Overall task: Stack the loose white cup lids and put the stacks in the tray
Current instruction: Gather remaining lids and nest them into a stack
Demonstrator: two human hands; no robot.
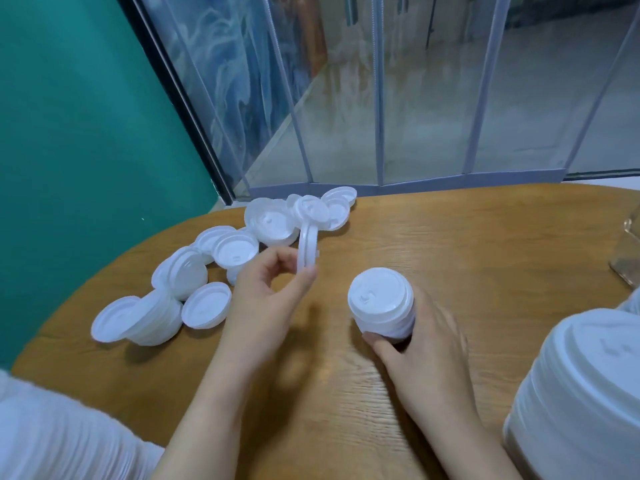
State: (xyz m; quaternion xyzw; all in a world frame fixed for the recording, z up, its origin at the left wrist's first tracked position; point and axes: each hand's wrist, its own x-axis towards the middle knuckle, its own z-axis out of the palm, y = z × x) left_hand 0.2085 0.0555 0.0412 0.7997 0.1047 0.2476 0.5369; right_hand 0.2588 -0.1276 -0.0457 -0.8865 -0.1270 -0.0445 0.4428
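The person's left hand (273,289) is pinching a single white lid (307,249) between thumb and fingertips, holding it up on edge so that its rim is facing the camera. The fingers are curling round into a loose ring, with the lid standing at the top of that ring, clear of the wooden table (450,244).

Just to the right of that grip, the right hand (420,336) is wrapping round the lower part of a short stack of lids (381,304), thumb in front and fingers behind, steadying it upright on the table. The top lid of the stack is facing upward.

Beyond and to the left of the pinched lid, a scatter of loose lids (225,265) is lying along the far edge of the table, some flat, some leaning on each other, some half nested.

Close to the camera, right of the gripped stack, a taller stack of lids (581,386) is looming at the frame edge, blurred. At the far right, something clear (628,251) is sitting on the table; I cannot tell what it is.
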